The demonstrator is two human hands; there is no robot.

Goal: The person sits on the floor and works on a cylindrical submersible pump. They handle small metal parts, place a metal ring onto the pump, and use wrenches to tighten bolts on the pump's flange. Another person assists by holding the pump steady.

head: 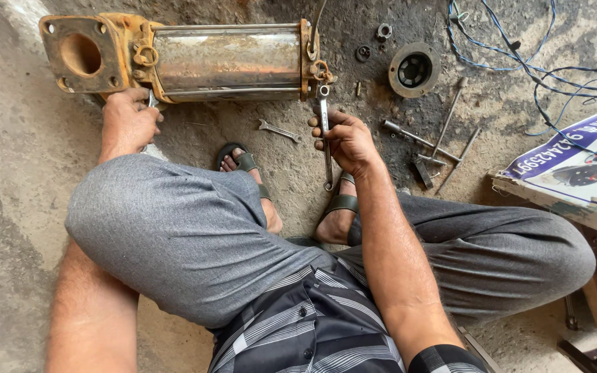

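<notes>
Item: pump (226,61), a steel cylinder with rusty orange end flanges, lay on its side on the concrete floor (8,173), just beyond both hands. Right hand (345,141) was clenched around a long spanner (325,135), whose upper end sat on a bolt at the pump's flange nearest that hand. Left hand (129,121) gripped a second, mostly hidden tool (152,101) against the opposite flange. A small spanner (278,130) lay loose between the hands. Beyond the right hand lay a round flanged part (414,69), small rings and nuts (374,41), and several long rods (443,135); further out, blue wires (519,55) and the corner of a printed board (575,166). Condition, as judged: dismantling partly done, some parts off already, the casing and both flanges remained assembled.
</notes>
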